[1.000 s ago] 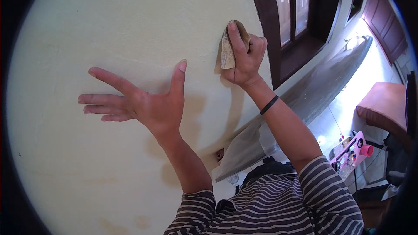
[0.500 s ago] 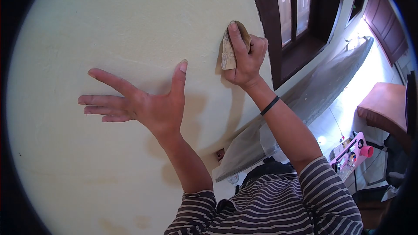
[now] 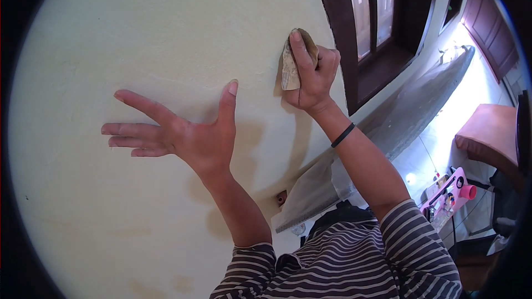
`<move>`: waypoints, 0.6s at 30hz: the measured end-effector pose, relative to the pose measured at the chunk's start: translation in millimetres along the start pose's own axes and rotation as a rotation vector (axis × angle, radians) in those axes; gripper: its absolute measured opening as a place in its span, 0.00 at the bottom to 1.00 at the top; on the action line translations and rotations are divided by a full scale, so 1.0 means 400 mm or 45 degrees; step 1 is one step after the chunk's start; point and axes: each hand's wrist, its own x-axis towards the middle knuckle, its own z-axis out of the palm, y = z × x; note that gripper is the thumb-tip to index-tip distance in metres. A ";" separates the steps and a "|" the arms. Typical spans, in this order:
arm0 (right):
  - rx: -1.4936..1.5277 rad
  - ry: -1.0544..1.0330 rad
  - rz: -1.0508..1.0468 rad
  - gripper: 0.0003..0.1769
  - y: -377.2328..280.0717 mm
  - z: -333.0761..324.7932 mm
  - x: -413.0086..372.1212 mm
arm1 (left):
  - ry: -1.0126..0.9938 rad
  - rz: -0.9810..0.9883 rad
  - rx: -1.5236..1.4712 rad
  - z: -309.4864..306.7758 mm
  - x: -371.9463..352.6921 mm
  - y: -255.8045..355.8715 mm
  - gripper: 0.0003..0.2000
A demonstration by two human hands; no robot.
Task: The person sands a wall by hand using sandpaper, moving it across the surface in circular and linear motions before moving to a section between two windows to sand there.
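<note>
My left hand is spread wide in front of the pale yellow wall, thumb pointing up and fingers stretched to the left. Nothing is in it, and its shadow falls on the wall to its right. Up and to the right, near the window frame, my right hand is closed around a folded piece of sandpaper. Its thumb lies along the brownish, dusty sheet, which is at the wall surface. The other fingers curl behind the sheet and are partly hidden. A black band circles the right wrist.
A dark brown window frame borders the wall at the right. Below it, plastic sheeting covers a long shape. Farther right are a pink tray with small items, a brown padded seat and a tiled floor. A small socket hole sits low in the wall.
Both hands keep nearly the same places and poses. Only a very slight shift of the hands and the view shows.
</note>
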 end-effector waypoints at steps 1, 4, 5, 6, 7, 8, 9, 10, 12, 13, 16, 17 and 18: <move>-0.001 0.002 0.001 0.36 0.000 0.000 -0.001 | 0.001 0.001 0.004 0.000 0.000 0.001 0.76; 0.000 0.010 -0.002 0.36 -0.002 0.001 0.000 | 0.006 -0.004 -0.005 0.001 -0.001 0.002 0.76; 0.003 0.014 -0.005 0.36 -0.003 0.002 0.001 | 0.006 -0.008 -0.006 0.001 -0.001 0.003 0.76; 0.005 0.018 -0.007 0.36 -0.003 0.001 0.002 | 0.005 -0.012 -0.007 0.001 -0.001 0.004 0.76; 0.004 0.014 -0.004 0.36 -0.003 0.000 0.001 | 0.004 -0.017 -0.008 0.000 -0.002 0.005 0.76; 0.004 0.009 -0.001 0.36 -0.003 0.000 0.000 | 0.010 -0.012 0.001 0.000 -0.002 0.007 0.76; 0.005 0.005 0.002 0.36 -0.002 0.001 -0.001 | 0.016 -0.008 0.011 -0.001 -0.003 0.009 0.77; 0.003 0.005 0.002 0.36 -0.002 0.001 -0.002 | 0.023 -0.002 0.020 -0.002 -0.003 0.010 0.77; -0.001 0.004 0.000 0.36 -0.002 0.001 -0.004 | 0.026 -0.012 0.013 -0.002 -0.003 0.011 0.77; -0.002 0.003 -0.001 0.36 -0.002 0.001 -0.005 | 0.027 -0.017 0.010 -0.002 -0.002 0.011 0.77; -0.009 -0.007 -0.007 0.36 -0.002 -0.002 -0.006 | 0.040 -0.008 0.012 0.001 -0.004 0.009 0.78; -0.011 -0.015 -0.009 0.36 -0.003 -0.005 -0.008 | 0.038 -0.017 0.015 0.001 -0.004 0.010 0.78; -0.014 -0.022 -0.012 0.36 -0.004 -0.007 -0.009 | 0.037 -0.025 0.019 0.001 -0.004 0.013 0.77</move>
